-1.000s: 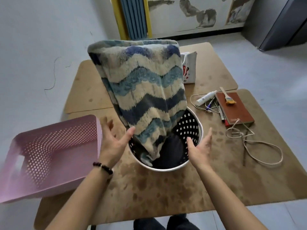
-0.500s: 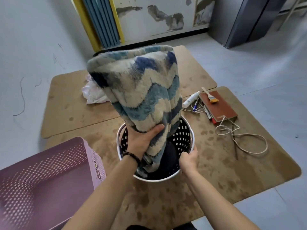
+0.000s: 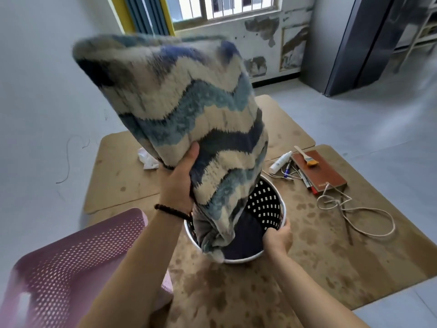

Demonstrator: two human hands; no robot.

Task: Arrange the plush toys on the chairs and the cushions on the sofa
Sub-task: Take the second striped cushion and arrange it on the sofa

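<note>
Head view: the left hand (image 3: 179, 183) grips the wavy blue cushion (image 3: 189, 114), whose lower end sits inside the white basket (image 3: 264, 204). The right hand (image 3: 277, 237) clasps the basket's rim. The step looks like pulling the cushion out. Next it must be lifted clear and carried to the sofa, which is out of view. The brown worktop (image 3: 319, 268) is stained. Behind it is a peeling wall (image 3: 264, 43) under a barred window (image 3: 236, 5).

Left hand (image 3: 180, 183) grips cushion (image 3: 189, 119) above white basket (image 3: 282, 209); right hand (image 3: 277, 237) holds rim.
</note>
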